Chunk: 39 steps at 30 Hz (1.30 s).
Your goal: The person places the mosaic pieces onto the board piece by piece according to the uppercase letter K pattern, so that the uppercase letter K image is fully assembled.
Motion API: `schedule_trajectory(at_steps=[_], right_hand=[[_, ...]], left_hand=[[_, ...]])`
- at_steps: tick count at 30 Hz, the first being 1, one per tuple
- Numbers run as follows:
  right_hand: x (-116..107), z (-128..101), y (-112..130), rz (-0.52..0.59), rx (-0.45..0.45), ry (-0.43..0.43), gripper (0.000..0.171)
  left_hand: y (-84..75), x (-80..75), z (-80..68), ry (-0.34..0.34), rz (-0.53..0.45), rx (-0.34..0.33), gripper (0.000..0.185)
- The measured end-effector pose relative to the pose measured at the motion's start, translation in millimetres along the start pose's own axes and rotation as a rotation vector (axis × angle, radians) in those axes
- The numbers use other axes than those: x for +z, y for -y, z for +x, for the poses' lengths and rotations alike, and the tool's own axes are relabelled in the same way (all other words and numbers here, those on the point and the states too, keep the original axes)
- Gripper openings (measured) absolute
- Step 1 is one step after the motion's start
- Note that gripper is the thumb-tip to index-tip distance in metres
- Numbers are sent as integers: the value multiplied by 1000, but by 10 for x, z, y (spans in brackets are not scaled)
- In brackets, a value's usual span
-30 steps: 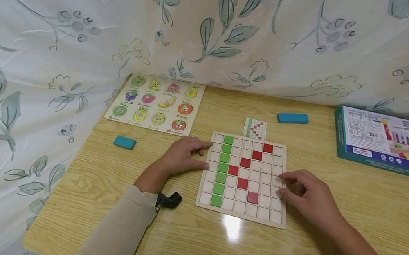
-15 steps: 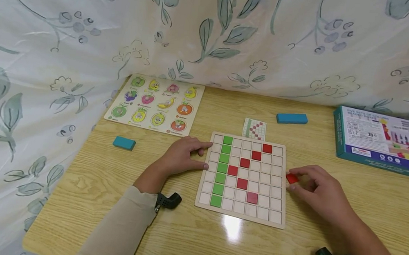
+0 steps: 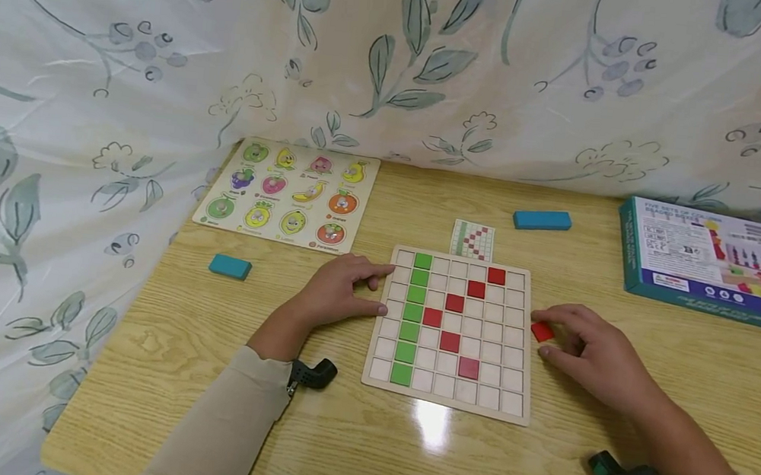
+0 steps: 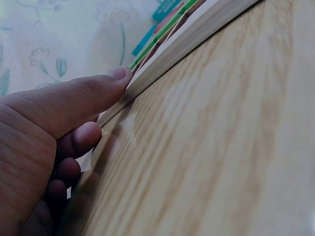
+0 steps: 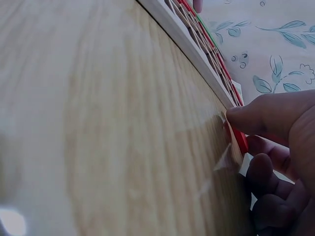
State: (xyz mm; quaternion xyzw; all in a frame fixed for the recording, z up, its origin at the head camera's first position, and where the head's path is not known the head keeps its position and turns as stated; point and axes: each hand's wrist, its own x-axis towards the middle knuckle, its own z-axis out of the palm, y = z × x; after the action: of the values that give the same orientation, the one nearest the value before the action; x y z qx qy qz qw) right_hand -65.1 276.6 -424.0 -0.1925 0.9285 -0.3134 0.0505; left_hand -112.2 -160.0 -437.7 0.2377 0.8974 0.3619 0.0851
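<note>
A wooden grid board [image 3: 477,413] lies on the table with a column of green tiles [image 3: 408,332] and a V of red tiles [image 3: 454,303] in its cells. My left hand [image 3: 341,291] touches its left edge with thumb and index finger, held apart; in the left wrist view the thumb [image 4: 106,88] lies at the rim. Off the right edge is a loose red tile [image 3: 542,332], seen in the right wrist view just behind my thumb [image 5: 256,118]. My right hand [image 3: 592,353] is spread around this tile, index finger at its far side and thumb at its near side.
A small pattern card [image 3: 473,240] sits behind the board. Blue blocks lie at left [image 3: 230,267] and back right [image 3: 543,220]. A fruit puzzle board [image 3: 288,194] is at back left, a boxed toy set [image 3: 715,262] at far right, before a leaf-patterned curtain [image 3: 397,63].
My right hand has drawn back to the right from the board's edge, and the loose red tile now shows between its fingers. The thumb and index finger have parted slightly. My left hand stays put.
</note>
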Motion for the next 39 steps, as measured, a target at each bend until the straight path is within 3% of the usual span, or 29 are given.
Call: schedule_trajectory(at_steps=[31, 39], right_hand=[[66, -45, 13, -50, 77, -28, 34], [101, -87, 149, 13, 75, -20, 31]], left_hand=[[49, 33, -8, -3, 3, -4, 66], [48, 31, 3, -3, 2, -1, 67]])
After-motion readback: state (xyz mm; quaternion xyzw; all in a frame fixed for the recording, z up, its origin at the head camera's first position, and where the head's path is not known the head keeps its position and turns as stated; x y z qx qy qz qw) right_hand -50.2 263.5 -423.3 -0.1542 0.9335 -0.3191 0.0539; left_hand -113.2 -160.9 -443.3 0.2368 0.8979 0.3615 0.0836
